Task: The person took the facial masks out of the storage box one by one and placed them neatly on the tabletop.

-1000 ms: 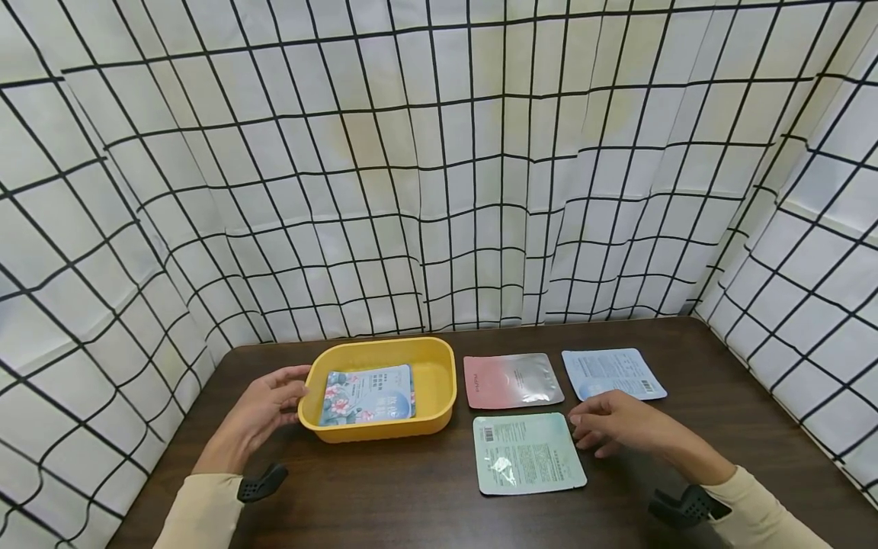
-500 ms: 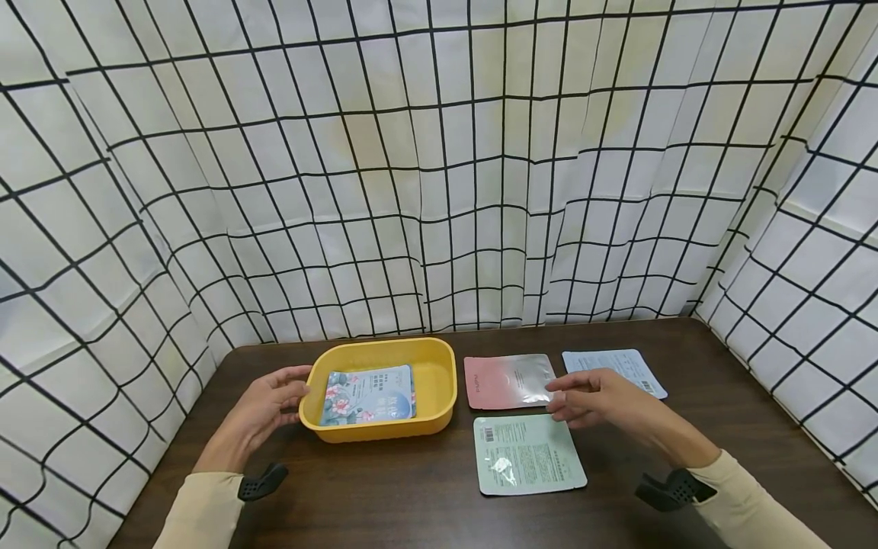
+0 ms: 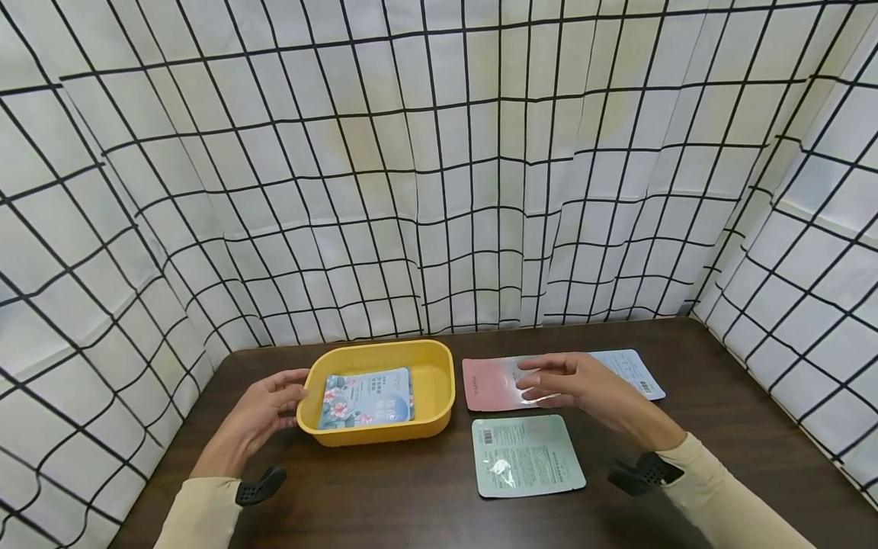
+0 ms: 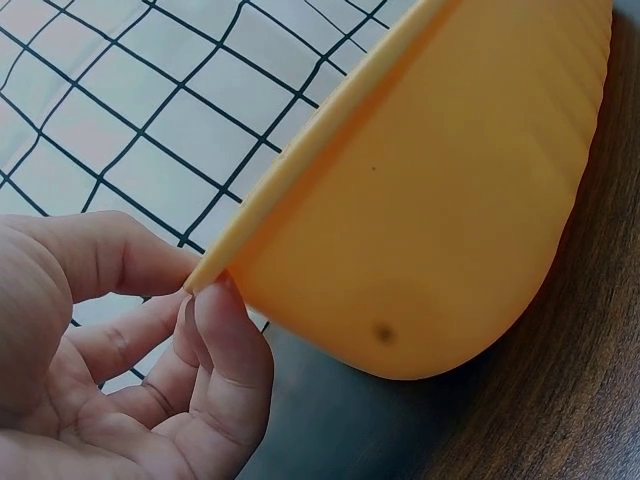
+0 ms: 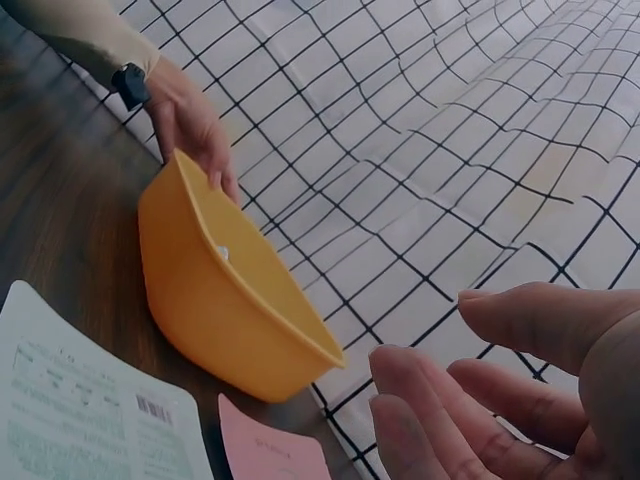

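My left hand (image 3: 264, 408) pinches the left end of a yellow plastic basin (image 3: 435, 381), and the left wrist view shows thumb and fingertips meeting at its rim (image 4: 300, 160). Inside the basin lies a blue sheet mask packet (image 3: 366, 398) with pink flowers; part of another packet may show beneath it. Over a pink and silver packet (image 3: 483, 385) hovers my right hand (image 3: 579, 385), its fingers loosely bent and apart, holding nothing. That hand hides the pink packet's right end and part of a light blue packet (image 3: 631, 370). Nearer me a pale green packet (image 3: 528, 456) lies flat, printed side up.
Everything rests on a dark brown wooden table (image 3: 370, 496). White cloth with a black grid (image 3: 439, 191) stands round the back and sides, close behind the basin and the packets.
My right hand has moved left and slightly away from me, from beside the green packet to above the pink one. My left hand and the basin stay in place.
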A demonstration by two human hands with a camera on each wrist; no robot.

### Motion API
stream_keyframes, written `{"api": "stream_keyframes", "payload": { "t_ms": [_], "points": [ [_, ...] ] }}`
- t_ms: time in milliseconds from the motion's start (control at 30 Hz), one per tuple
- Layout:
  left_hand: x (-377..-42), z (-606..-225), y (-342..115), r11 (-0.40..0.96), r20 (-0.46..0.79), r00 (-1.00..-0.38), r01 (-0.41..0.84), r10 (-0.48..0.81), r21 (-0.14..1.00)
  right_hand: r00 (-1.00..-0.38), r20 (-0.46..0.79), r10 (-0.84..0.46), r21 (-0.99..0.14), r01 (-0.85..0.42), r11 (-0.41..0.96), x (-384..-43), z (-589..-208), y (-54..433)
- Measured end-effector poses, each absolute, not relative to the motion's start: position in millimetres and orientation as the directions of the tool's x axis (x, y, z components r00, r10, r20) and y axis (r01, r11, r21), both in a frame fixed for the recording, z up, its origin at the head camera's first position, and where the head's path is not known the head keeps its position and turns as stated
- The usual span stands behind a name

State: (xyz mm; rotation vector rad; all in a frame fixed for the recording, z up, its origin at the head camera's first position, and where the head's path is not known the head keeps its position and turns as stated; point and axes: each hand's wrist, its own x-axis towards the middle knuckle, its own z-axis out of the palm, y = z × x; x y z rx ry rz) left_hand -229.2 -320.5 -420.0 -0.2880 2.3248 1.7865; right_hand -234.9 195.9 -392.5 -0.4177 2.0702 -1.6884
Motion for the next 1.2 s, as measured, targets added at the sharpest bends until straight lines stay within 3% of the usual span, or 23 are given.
{"api": "stream_keyframes", "payload": {
  "t_ms": [1200],
  "points": [
    [-228.8, -419.2, -320.6, 0.249, -0.278, -0.96, -0.279, -0.04, 0.928, -0.825, -0.085, -0.558, -0.992, 0.017, 0.126, -261.1, -374.7, 114.2]
  ]
}}
